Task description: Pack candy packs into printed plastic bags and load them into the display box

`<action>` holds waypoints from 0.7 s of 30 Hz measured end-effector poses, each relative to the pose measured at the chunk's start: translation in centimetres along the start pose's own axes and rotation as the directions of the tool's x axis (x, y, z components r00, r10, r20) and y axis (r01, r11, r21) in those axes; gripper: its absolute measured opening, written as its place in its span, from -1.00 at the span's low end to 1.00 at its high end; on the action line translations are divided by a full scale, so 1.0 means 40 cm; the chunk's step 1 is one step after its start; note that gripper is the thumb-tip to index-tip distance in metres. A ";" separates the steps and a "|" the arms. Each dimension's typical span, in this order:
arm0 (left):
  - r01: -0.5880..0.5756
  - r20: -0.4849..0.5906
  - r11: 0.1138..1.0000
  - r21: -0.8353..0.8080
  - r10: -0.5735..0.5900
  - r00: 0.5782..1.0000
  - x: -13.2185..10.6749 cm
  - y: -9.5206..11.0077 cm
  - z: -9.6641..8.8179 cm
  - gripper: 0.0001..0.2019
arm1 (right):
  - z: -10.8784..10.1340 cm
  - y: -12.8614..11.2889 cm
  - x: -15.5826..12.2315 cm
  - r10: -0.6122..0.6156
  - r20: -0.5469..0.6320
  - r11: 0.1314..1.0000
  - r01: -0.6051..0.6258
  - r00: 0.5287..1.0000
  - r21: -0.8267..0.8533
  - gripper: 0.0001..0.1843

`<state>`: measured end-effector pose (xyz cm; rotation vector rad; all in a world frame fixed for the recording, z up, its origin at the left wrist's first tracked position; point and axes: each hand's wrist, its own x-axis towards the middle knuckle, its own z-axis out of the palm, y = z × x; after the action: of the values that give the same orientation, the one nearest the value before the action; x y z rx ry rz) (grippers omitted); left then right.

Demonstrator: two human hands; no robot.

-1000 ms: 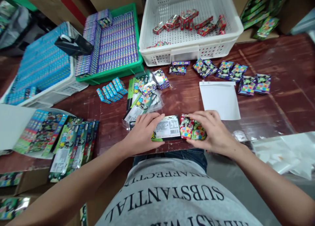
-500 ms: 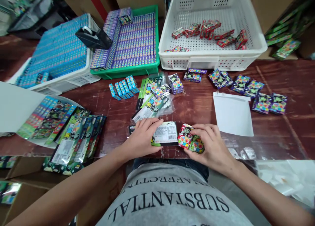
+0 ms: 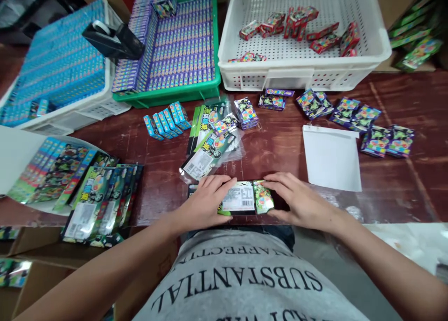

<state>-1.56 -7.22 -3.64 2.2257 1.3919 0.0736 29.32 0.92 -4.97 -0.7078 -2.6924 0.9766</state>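
My left hand (image 3: pixel 205 200) presses down on a black-and-green backing card with a white barcode label (image 3: pixel 239 198) at the table's near edge. My right hand (image 3: pixel 297 200) grips a stack of small colourful boxes (image 3: pixel 263 196) and holds it tight against the card's right side. Both hands have their fingers curled over these things. A clear plastic bag seems to lie under the card, though I cannot tell for sure.
Behind the hands lie loose cards in clear bags (image 3: pixel 212 141), blue boxes (image 3: pixel 166 120), purple boxes (image 3: pixel 364 118) and a white sheet (image 3: pixel 332 158). Further back stand a white basket (image 3: pixel 371 55) with red boxes, a green tray (image 3: pixel 175 94) and a tape dispenser (image 3: pixel 110 40). Finished packs (image 3: pixel 101 199) lie left.
My right hand has pushed the small boxes left, up against the card, so less of them shows. The view has tilted a little; my left hand stays on the card.
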 end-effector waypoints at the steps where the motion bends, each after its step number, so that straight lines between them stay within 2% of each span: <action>1: -0.006 -0.003 1.000 -0.009 0.006 1.000 0.005 0.004 0.004 -0.08 | -0.002 0.007 0.005 -0.024 0.001 1.000 0.024 1.000 0.007 -0.30; 4: 0.014 -0.049 1.000 -0.019 -0.015 0.999 0.015 0.016 0.015 -0.06 | 0.000 0.019 0.017 -0.061 -0.030 0.998 0.062 0.998 0.010 -0.29; 11: 0.048 -0.167 0.998 -0.035 -0.053 0.985 0.037 0.051 0.017 -0.08 | -0.012 0.018 0.019 -0.048 -0.085 0.996 0.054 0.995 0.073 -0.25; 12: 0.086 -0.215 0.995 -0.059 -0.097 0.972 0.050 0.062 0.012 -0.08 | -0.016 0.017 0.022 -0.021 -0.127 0.993 0.035 0.992 0.108 -0.20; 14: 0.187 -0.333 0.972 -0.145 -0.226 0.915 0.082 0.090 0.000 -0.06 | -0.019 0.012 0.031 0.102 -0.242 0.967 -0.039 0.965 0.251 -0.12; 16: 0.237 -0.407 0.935 -0.265 -0.331 0.851 0.118 0.118 -0.011 0.04 | -0.017 0.006 0.044 0.261 -0.320 0.875 -0.083 0.911 0.477 -0.15; 17: 0.227 -0.414 0.916 -0.331 -0.358 0.837 0.136 0.128 -0.015 0.10 | -0.015 0.004 0.050 0.327 -0.337 0.813 -0.081 0.883 0.576 -0.24; 19: 0.154 -0.385 0.859 -0.489 -0.371 0.845 0.164 0.139 -0.015 0.10 | -0.011 0.007 0.060 0.423 -0.355 0.733 -0.084 0.834 0.675 -0.47; 21: 0.054 -0.329 0.739 -0.671 -0.363 0.872 0.181 0.132 -0.008 -0.13 | -0.011 0.016 0.062 0.468 -0.365 0.738 -0.129 0.805 0.662 -0.62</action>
<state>6.14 -2.74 -2.59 1.4915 1.5347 0.8993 27.52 2.80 -5.01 -1.0926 -1.6640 1.3993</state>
